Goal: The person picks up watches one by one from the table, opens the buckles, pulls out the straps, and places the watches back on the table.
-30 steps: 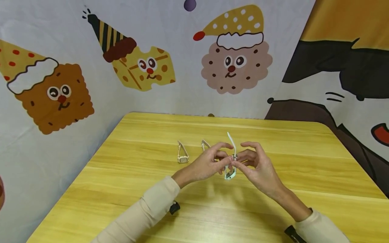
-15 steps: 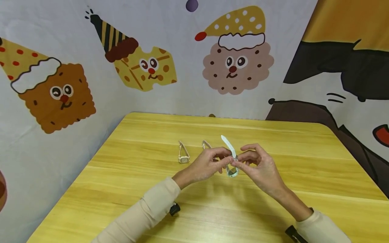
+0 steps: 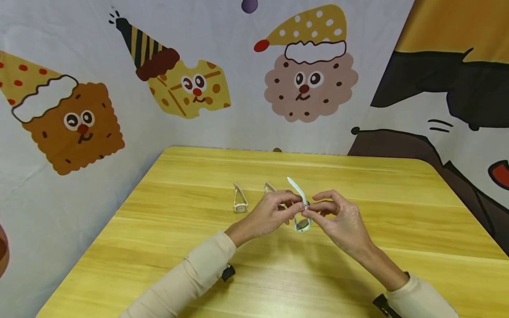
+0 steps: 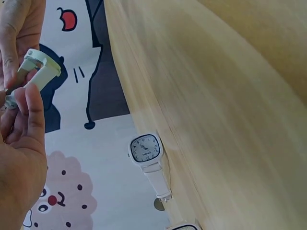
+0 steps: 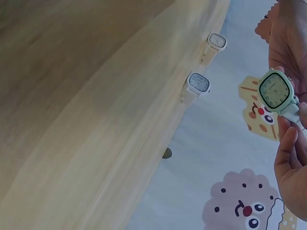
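A pale mint wristwatch [image 3: 302, 225] is held above the table, its case hanging below the fingers. Its loose strap end sticks up and leans to the left. My left hand [image 3: 276, 211] pinches the strap near the buckle between thumb and fingers. From the other side, my right hand [image 3: 340, 219] pinches the same spot, thumb tips almost meeting. The buckle is mostly covered by fingertips. In the right wrist view the square dial of the mint wristwatch [image 5: 276, 90] shows, with numerals inside a dark border.
On the wooden table [image 3: 179, 185] a cream watch [image 3: 240, 207] stands on its side, its strap looped behind. A second light watch [image 4: 145, 148] is partly behind my left hand in the head view. A cartoon-printed cloth [image 3: 246, 128] hangs behind and left of the table.
The loose strap end has tipped left and turned its flat side, and the watch case has turned slightly. Both hands keep their pinch at nearly the same place.
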{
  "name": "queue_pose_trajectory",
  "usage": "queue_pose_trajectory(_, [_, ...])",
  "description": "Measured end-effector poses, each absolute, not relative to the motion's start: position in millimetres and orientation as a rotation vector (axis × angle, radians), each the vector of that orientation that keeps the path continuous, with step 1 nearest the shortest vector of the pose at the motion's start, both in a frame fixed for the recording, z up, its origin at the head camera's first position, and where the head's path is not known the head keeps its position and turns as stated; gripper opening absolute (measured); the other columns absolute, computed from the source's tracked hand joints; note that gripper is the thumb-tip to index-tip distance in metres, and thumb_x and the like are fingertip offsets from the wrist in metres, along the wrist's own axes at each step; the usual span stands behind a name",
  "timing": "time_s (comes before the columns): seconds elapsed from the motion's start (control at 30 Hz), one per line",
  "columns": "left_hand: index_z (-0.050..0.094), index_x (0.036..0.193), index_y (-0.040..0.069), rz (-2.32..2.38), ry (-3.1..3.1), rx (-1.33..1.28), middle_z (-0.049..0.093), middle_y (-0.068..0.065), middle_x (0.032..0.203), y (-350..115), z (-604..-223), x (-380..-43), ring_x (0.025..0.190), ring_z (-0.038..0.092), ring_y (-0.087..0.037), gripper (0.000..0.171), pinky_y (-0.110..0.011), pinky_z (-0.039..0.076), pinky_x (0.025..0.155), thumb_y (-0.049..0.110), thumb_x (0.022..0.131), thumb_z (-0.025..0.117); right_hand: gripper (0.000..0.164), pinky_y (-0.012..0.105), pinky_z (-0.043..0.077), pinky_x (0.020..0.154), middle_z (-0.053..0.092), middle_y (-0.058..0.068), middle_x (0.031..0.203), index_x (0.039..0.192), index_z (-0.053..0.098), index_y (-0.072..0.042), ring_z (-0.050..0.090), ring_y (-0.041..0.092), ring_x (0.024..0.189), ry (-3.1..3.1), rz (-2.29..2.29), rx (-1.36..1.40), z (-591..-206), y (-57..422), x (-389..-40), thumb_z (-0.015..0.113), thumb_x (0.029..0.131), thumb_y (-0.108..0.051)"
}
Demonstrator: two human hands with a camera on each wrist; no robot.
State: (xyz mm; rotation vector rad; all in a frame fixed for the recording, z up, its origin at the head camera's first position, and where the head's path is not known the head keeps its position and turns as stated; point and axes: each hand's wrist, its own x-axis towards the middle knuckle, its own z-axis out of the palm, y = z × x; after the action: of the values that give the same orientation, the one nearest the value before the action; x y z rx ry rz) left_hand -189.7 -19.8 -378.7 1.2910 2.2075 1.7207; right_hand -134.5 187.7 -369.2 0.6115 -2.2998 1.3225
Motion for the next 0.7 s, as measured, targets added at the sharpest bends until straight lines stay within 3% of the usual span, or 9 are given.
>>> queue_pose_trajectory(0.27, [0.071,0.109,0.0,1.808,2.192,1.24,0.066,-0.003,0.089,-20.0,-376.4,-194.5,0.066,0.06,-0.012,0.017,-0.043,0.059,0.06,0.011,0.106,0.058,0.034,0.021,0.046,0.047,0.076,-0.004,0.085,0.107,0.063,-0.003,0.066,0.013,0.067,-2.31,1.328,0.605,-371.9,188.1,-134.2,0.085,0.081,-0.001])
queue_pose_trajectory(0.5, [0.07,0.112,-0.002,1.82,2.194,1.216,0.066,-0.018,0.096,-21.1,-376.9,-195.1,0.068,0.061,-0.012,0.02,-0.036,0.06,0.061,0.01,0.107,0.056,0.035,0.021,0.045,0.046,0.077,-0.002,0.087,0.111,0.062,-0.003,0.068,0.014,0.068,-2.329,1.378,0.625,-372.3,190.4,-135.0,0.083,0.083,0.0])
queue_pose_trajectory(0.7, [0.069,0.114,0.0,1.872,2.217,1.188,0.067,-0.012,0.098,-23.5,-375.1,-196.8,0.069,0.062,-0.021,0.021,-0.042,0.059,0.061,0.012,0.108,0.053,0.038,0.023,0.044,0.045,0.077,-0.001,0.089,0.116,0.061,-0.002,0.071,0.015,0.073,-2.386,1.403,0.62,-373.4,194.4,-133.5,0.082,0.085,-0.002])
